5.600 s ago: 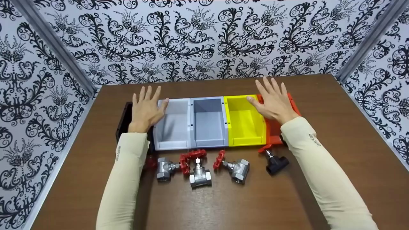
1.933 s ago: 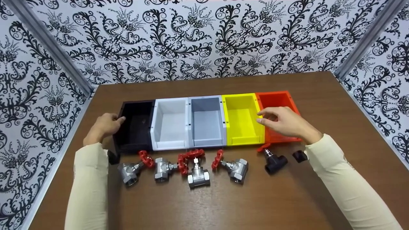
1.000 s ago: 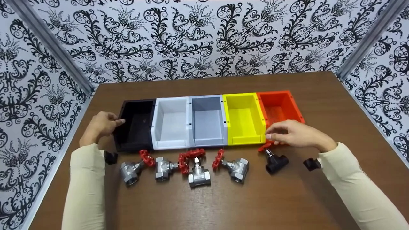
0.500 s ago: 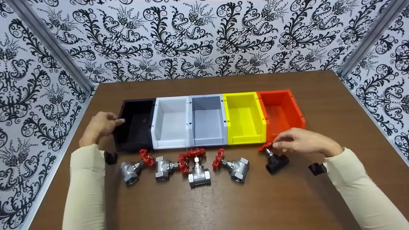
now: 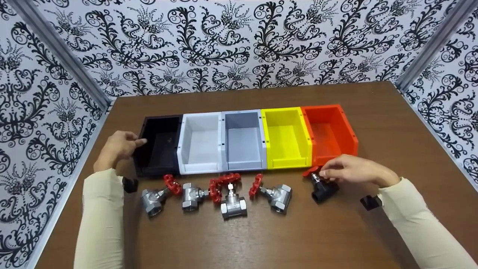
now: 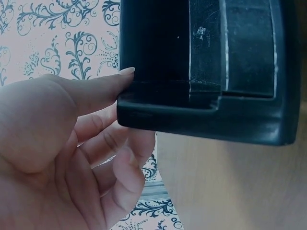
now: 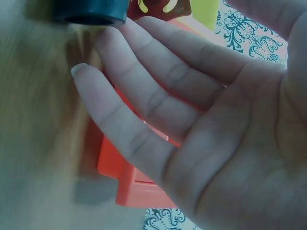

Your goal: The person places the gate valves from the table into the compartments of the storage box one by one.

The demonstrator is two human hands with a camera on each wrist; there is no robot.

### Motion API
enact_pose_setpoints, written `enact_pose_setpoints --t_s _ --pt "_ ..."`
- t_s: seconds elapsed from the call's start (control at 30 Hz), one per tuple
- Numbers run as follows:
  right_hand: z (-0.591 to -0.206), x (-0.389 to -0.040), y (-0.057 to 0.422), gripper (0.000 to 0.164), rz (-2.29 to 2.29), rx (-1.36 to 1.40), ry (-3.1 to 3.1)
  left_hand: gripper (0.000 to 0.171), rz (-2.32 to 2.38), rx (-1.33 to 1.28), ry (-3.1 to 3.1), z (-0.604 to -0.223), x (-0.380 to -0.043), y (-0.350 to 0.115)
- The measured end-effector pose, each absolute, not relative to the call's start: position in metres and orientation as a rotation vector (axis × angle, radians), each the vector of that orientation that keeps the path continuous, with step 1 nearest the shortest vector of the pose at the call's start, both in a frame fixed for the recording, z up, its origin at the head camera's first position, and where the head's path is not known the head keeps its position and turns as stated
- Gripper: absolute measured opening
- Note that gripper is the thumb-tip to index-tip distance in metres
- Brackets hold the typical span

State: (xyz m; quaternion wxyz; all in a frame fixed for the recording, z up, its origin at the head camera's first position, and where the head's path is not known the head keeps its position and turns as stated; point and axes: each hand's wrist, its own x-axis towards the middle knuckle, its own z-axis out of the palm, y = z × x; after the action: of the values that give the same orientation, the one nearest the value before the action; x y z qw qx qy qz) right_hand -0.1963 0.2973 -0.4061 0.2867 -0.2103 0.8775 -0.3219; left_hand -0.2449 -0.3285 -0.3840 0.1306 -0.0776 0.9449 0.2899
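At the left end of the bin row, my left hand [image 5: 118, 146] grips the side wall of a black bin [image 5: 158, 171]. In the left wrist view, its thumb lies over the rim of the bin [image 6: 201, 120] and the other fingers curl on the outside. My right hand [image 5: 353, 170] reaches over a black tee-shaped valve [image 5: 323, 192] with a red handle [image 5: 310, 171]. Its fingertips are at the valve's stem; whether they touch is unclear. In the right wrist view, the fingers [image 7: 158, 103] are loosely extended beside the black valve end [image 7: 91, 12].
White [image 5: 199, 168], grey [image 5: 244, 165], yellow [image 5: 289, 163] and red [image 5: 354, 140] bins adjoin the black one. In front lie several metal valves with red handwheels, including a left one [image 5: 152, 203], a middle one [image 5: 234, 207] and a right one [image 5: 281, 198]. Patterned walls [image 5: 239, 45] surround the brown table [image 5: 239, 246].
Both hands were raised flat above the bins; the left went down to the black bin's side and has stayed there. The right moved from the red bin forward and down to the black valve.
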Motion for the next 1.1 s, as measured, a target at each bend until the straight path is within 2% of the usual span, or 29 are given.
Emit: enact_pose_setpoints --t_s 0.37,0.8,1.1 --pt "-0.417 -0.196 0.295 0.023 -0.849 -0.56 2.346 0.045 0.855 -0.214 2.743 -0.383 -0.244 -0.327" --pt "-0.425 -0.192 0.285 0.033 -0.931 -0.31 2.356 0.045 0.775 -0.174 2.775 -0.384 -0.245 -0.327" --pt "-0.432 -0.191 0.28 0.027 -0.951 -0.27 2.378 0.046 0.768 -0.186 2.759 -0.384 -0.245 -0.325"
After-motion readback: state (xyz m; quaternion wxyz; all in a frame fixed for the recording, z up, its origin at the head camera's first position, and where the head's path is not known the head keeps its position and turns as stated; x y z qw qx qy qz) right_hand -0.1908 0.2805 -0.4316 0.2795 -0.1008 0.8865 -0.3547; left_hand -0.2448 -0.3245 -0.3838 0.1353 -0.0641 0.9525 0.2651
